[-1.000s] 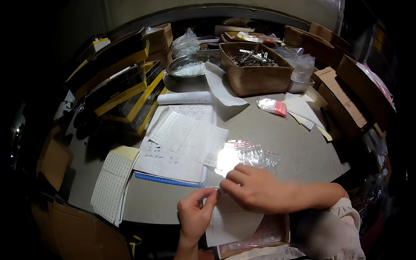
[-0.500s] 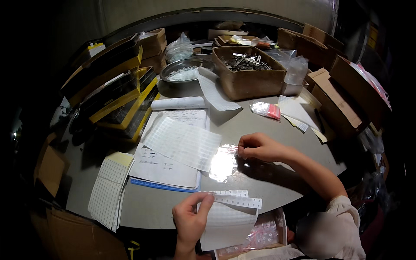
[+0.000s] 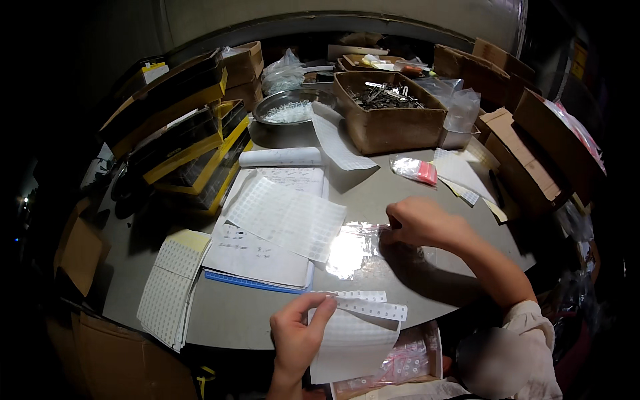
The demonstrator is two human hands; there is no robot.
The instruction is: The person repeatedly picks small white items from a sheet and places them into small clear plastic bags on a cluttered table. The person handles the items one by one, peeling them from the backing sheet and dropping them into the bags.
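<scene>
My left hand (image 3: 298, 333) pinches a sheet of small white labels (image 3: 357, 347) between thumb and forefinger, near the table's front edge. The sheet's top strip curls away from the rest. Farther right, my right hand (image 3: 427, 223) is closed, its fingertips down at the right end of a shiny clear plastic bag (image 3: 357, 250) lying flat on the table. Whatever sits between those fingertips, if anything, is hidden. Left of the bag, another label sheet (image 3: 287, 217) lies across an open notebook (image 3: 257, 257) with handwriting.
A stack of label sheets (image 3: 172, 287) overhangs the table's front left edge. Behind stand a metal bowl (image 3: 263, 120) of small clear pieces and a cardboard box (image 3: 393, 130) of dark metal parts. Black-and-yellow boxes (image 3: 193, 170) line the left. A box of small bags (image 3: 437, 350) is below.
My right hand has shifted a little to the right along the clear plastic bag, its fingers still closed. My left hand keeps its pinch on the label sheet. The whole view has shifted slightly.
</scene>
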